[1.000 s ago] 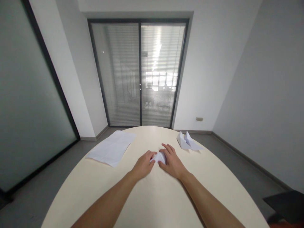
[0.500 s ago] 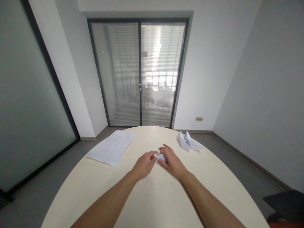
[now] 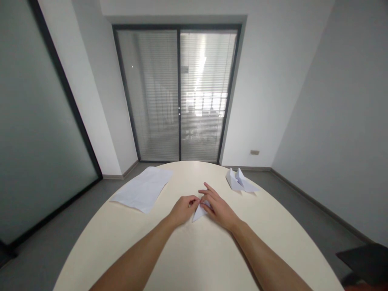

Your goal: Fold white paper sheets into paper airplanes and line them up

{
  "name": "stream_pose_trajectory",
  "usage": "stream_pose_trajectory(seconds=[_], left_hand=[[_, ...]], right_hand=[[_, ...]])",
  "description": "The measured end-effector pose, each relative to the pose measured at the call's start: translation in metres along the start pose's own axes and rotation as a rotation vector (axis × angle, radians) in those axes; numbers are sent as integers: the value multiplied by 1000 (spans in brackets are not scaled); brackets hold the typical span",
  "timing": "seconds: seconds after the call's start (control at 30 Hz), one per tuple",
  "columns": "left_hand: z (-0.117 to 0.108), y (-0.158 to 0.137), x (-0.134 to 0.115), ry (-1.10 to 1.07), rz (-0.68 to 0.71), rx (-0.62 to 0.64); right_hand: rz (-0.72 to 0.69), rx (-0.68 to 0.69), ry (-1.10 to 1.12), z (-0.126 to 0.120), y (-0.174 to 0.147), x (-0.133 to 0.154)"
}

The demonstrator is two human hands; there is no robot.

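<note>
the folded paper (image 3: 200, 212) is lying on the counter (image 3: 194, 254), 1 sharp corner pointing towards the wearer. the left hand (image 3: 183, 210) is apparently pinching its upper left edge between thumb and fingertips; the right hand (image 3: 220, 209) is curling over its right side, 2 fingers sticking out, and i cannot tell whether it is gripping. being paper, it is probably feeling light, thin and easily creased, with folded edges offering the firmest hold. the right hand is hiding much of its shape; blur is obscuring the creases.
</note>
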State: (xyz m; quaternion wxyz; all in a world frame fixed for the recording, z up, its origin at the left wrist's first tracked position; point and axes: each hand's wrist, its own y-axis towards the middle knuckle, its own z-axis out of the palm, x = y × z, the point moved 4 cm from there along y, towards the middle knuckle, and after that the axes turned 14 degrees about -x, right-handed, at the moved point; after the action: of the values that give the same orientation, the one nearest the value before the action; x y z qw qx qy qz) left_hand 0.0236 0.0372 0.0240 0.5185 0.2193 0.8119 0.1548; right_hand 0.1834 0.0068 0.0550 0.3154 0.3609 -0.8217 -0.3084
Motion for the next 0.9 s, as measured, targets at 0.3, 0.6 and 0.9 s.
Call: stream_pose_trajectory(seconds=[0.3,0.6,0.9], left_hand=[[2,-1,1,-18,7,43],[-1,2,-1,-98,-15,-6],[0,0,6,-146,-38,-56]], right_hand=[[-27,29,10,1,0,3],[-2,25,-16,4,0,2],[35,84,-9,1,2,8]])
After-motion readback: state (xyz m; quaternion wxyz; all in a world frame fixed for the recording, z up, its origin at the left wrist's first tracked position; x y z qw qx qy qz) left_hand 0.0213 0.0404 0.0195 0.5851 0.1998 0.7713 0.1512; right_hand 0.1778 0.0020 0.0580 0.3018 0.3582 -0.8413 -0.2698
